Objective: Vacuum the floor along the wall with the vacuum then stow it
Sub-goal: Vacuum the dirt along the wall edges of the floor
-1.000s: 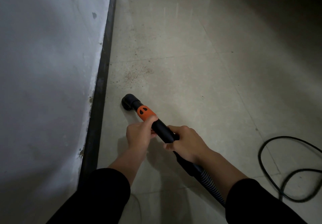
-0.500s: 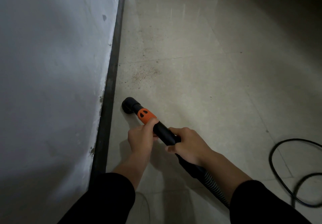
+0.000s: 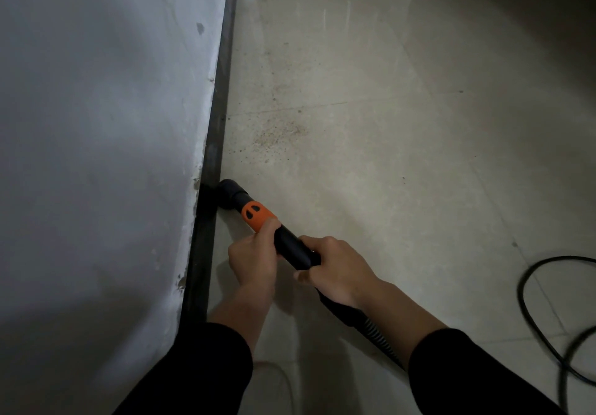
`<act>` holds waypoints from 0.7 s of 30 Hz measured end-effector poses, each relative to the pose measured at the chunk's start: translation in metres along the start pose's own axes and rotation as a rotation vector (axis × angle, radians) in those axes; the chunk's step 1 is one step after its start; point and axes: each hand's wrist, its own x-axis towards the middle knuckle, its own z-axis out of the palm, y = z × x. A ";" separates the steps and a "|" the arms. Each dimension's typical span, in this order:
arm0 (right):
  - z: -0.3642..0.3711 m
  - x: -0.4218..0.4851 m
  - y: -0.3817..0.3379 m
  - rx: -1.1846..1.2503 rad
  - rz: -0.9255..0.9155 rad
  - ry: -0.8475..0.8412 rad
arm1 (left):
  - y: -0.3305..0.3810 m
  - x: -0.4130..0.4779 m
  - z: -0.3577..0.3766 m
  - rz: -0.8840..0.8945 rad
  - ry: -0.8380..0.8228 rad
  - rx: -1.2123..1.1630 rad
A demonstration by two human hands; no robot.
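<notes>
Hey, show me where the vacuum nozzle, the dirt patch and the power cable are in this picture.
vacuum nozzle (image 3: 230,190), head view, on its rounded black tip.
dirt patch (image 3: 279,135), head view, on its densest speckles.
power cable (image 3: 521,292), head view, on the left bend of its loop.

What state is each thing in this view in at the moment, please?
vacuum wand, held in both hands, its nozzle low at the baseboard.
left hand, grips the wand just behind the orange collar.
right hand, grips the wand farther back.
dirt patch, lying on the floor ahead of the nozzle.
black cable, loose, looped on the floor.
</notes>
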 end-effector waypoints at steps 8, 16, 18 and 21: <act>0.004 0.017 0.008 0.007 -0.020 0.040 | 0.002 0.014 0.010 0.018 0.013 0.038; 0.002 0.029 0.013 -0.044 -0.052 0.081 | 0.001 0.026 0.019 0.037 0.039 0.000; 0.001 0.030 0.013 -0.063 -0.056 0.086 | 0.002 0.026 0.019 0.037 0.005 -0.043; -0.001 0.030 0.011 -0.079 -0.066 0.096 | 0.003 0.026 0.019 0.038 -0.041 -0.067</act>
